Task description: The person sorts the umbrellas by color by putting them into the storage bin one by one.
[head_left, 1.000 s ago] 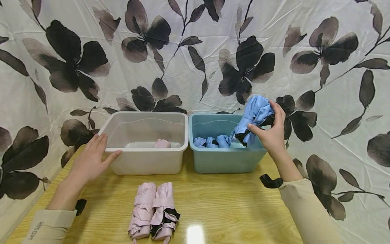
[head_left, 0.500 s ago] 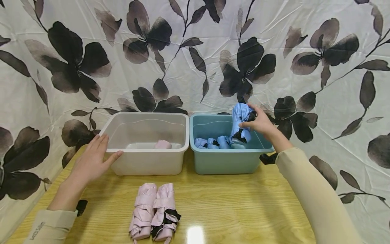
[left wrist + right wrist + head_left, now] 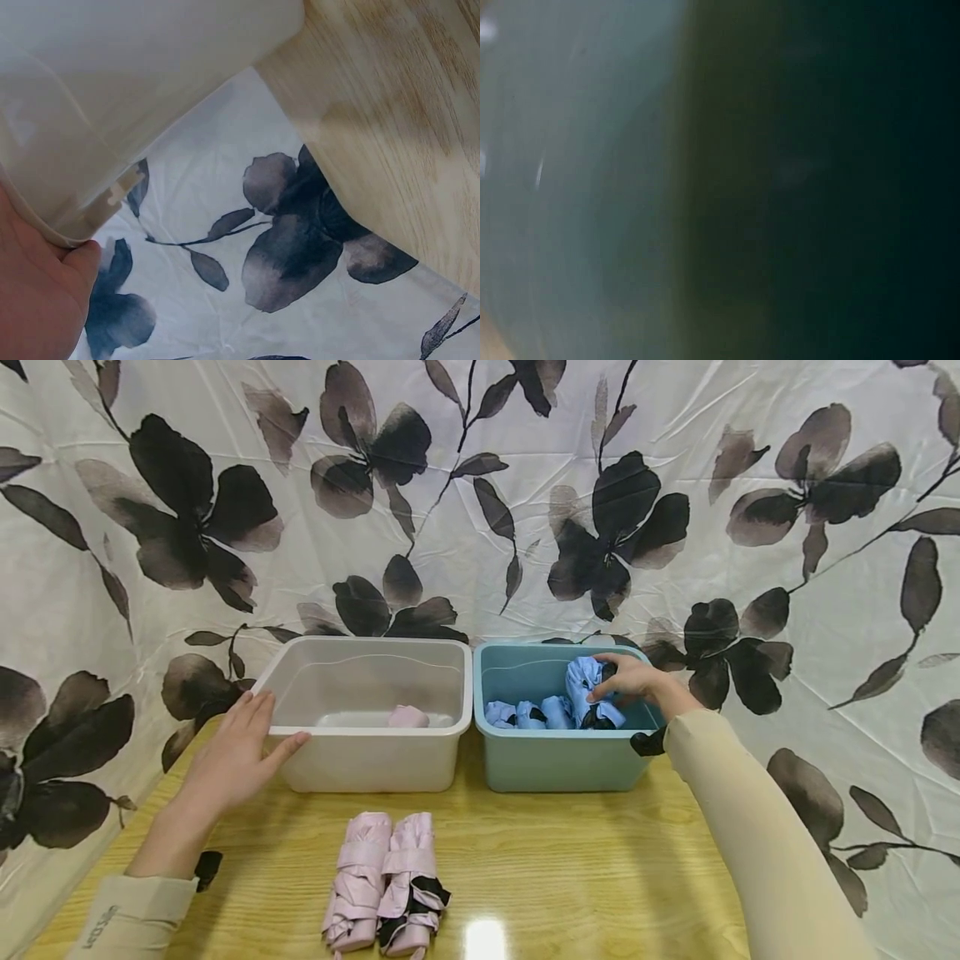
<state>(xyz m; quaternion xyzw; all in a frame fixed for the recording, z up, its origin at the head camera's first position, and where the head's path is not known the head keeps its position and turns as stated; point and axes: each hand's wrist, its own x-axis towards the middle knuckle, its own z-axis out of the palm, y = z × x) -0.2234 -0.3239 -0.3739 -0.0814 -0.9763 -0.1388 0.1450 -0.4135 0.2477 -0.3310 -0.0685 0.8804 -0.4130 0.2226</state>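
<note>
My right hand grips a blue folding umbrella with black showing in its folds. It stands upright inside the blue bin, its lower end down beside several other blue folding umbrellas. In the right wrist view only a blurred, dark bluish-green surface fills the picture. My left hand rests on the near left corner of the white bin, fingers extended along the side and thumb at the front rim. The left wrist view shows that hand at the bin's rim.
Inside the white bin lies a pink folding umbrella, seen end-on. Two more pink umbrellas, one plain and one with black showing, lie side by side on the wooden table. A floral cloth hangs behind the bins.
My right hand has moved left and down, carrying the blue umbrella from above the blue bin's right side into the bin. The left hand stays at the white bin.
</note>
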